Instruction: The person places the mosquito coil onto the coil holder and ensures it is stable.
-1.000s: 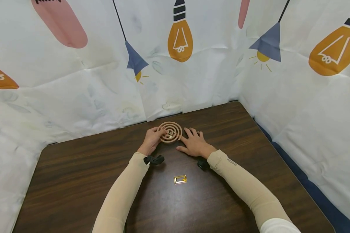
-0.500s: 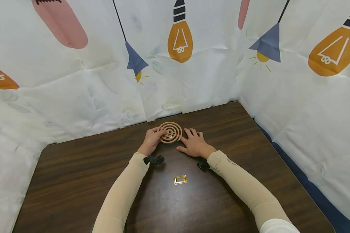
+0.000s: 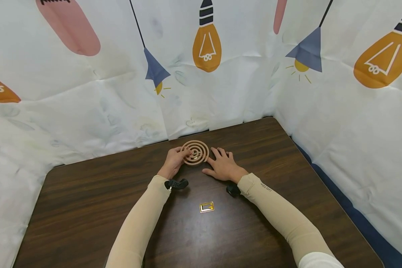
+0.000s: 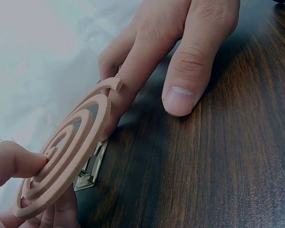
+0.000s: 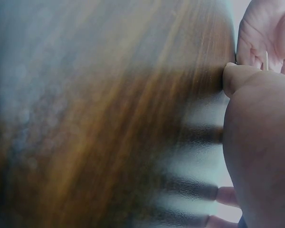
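Left wrist: tan spiral coil (image 4: 78, 145), tilted.

The right hand (image 5: 261, 133) rests on the brown table (image 5: 109, 109), the left hand (image 5: 267, 28) beyond.

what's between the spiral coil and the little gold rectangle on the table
Just bare tabletop: the head view shows no object between the spiral coil and the gold rectangle.

On the wood-grain tabletop (image 3: 87, 208), a gold-coloured rectangular plate (image 3: 206, 207) lies well in from the far edge; nearer that edge, the right hand (image 3: 223, 165) rests beside a metal stand (image 4: 87, 179).
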